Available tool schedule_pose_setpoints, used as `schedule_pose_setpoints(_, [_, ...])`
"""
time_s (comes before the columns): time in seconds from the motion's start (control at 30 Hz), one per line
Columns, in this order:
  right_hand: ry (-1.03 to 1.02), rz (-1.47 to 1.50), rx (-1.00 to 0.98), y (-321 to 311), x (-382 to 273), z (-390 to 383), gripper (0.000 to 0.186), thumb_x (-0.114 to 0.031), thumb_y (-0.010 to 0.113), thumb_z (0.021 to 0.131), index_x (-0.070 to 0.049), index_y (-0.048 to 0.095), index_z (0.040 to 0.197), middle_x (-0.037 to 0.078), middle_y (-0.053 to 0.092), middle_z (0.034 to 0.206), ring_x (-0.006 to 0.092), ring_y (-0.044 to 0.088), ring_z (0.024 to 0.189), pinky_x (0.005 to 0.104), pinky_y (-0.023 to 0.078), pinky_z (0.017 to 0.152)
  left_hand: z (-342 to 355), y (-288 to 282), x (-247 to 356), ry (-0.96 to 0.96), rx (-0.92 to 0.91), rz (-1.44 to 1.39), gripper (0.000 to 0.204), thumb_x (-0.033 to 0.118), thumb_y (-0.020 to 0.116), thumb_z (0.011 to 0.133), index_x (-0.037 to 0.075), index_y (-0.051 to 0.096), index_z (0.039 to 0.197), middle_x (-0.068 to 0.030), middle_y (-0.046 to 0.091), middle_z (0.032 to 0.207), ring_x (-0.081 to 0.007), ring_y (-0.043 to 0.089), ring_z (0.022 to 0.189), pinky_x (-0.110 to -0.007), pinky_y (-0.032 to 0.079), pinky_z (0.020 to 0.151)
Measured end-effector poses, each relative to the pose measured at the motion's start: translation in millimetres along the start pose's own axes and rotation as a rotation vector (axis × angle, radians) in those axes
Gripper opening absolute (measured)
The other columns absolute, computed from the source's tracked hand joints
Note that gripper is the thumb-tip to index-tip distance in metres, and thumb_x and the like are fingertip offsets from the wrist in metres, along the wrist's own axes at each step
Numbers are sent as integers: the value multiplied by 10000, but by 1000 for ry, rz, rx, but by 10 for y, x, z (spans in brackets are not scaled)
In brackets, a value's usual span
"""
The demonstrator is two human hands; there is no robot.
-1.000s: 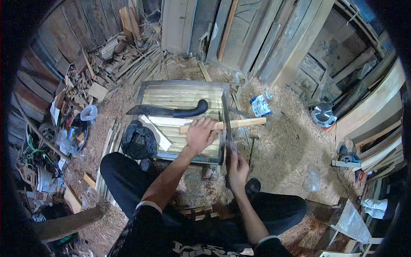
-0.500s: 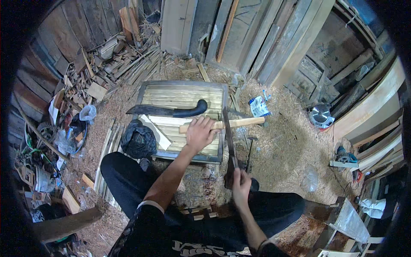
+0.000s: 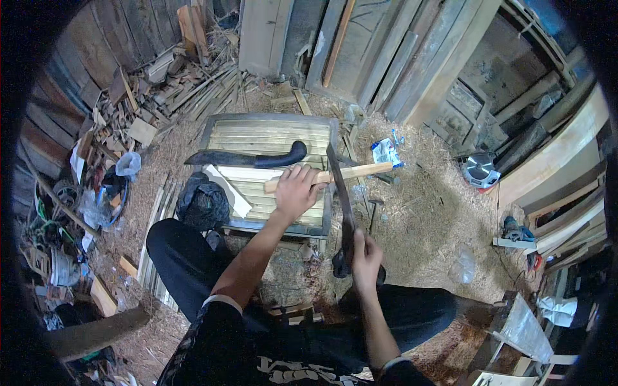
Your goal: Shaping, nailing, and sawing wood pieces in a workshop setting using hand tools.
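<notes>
My left hand (image 3: pixel 298 193) presses down on a pale wooden strip (image 3: pixel 362 171), fingers wrapped over it. The strip lies across a low slatted wooden panel (image 3: pixel 270 121) and juts past its right edge. In my right hand (image 3: pixel 367 260) is a hand saw (image 3: pixel 340 183), held near its lower end; its long dark blade crosses the strip just right of my left fingers. The teeth are too small to make out. Beyond my left hand, a machete (image 3: pixel 225 158) with a curved black handle rests on the panel. A white pointed board (image 3: pixel 230 193) lies to the left.
A black plastic bag (image 3: pixel 202 201) sits at the panel's left side. A hammer (image 3: pixel 374 215) and a blue-and-white packet (image 3: pixel 386 153) are on the shavings to the right. Farther right are a circular saw (image 3: pixel 481 172) and another power tool (image 3: pixel 517 230). Scrap wood (image 3: pixel 138 106) heaps up at the left.
My right hand has pushed the saw away from me across the strip. My left hand keeps its hold on the strip. The whole view has shifted slightly.
</notes>
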State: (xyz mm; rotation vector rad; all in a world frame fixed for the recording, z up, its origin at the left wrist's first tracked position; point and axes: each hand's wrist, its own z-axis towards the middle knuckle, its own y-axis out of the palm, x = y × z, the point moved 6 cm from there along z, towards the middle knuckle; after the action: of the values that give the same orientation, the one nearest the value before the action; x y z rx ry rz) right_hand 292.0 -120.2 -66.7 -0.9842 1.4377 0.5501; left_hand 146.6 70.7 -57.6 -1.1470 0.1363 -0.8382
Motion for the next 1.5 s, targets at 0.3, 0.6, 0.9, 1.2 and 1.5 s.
schedule_pose_setpoints(0.3, [-169, -72, -34, -74, -671, 466, 402, -349, 568, 1000, -1, 561, 798, 10, 478, 645, 110, 427, 640, 303, 369, 593, 50, -245, -172, 27, -45, -90, 296, 320, 595, 904, 76, 647, 1062, -118, 653, 1021, -294, 606, 985, -422, 457, 861])
schedule_pose_setpoints(0.6, [-326, -485, -114, 466, -1065, 634, 234, -219, 556, 956, 15, 574, 956, 292, 594, 727, 458, 591, 692, 484, 442, 613, -265, -1294, -713, -244, -298, -337, 521, 502, 695, 829, 117, 647, 1177, -168, 687, 964, -375, 651, 943, -442, 508, 801])
schedule_pose_setpoints(0.9, [-668, -733, -44, 1144, -959, 724, 201, -170, 567, 940, 20, 540, 877, 283, 608, 782, 468, 588, 745, 532, 440, 726, -886, -1667, -1313, -547, -55, -303, 534, 376, 702, 877, 18, 597, 1259, -228, 668, 1110, -354, 659, 1035, -415, 518, 871])
schedule_pose_setpoints(1.2, [-734, -917, -150, 1480, -902, 652, 264, -189, 620, 904, 55, 557, 982, 269, 518, 1049, 437, 477, 1028, 506, 402, 899, -807, -1485, -1199, -514, 83, -1010, 544, 289, 634, 966, -43, 485, 1370, -162, 655, 1181, -167, 621, 1025, -310, 504, 888])
schedule_pose_setpoints(1.5, [-413, 94, -577, 1739, -1395, 525, 417, -230, 640, 960, 16, 533, 1279, 125, 599, 1211, 190, 581, 1063, 328, 465, 936, -652, -1128, -865, -492, -156, -1360, 614, 471, 357, 1047, -33, 438, 1387, -115, 644, 995, -179, 626, 894, -330, 514, 792])
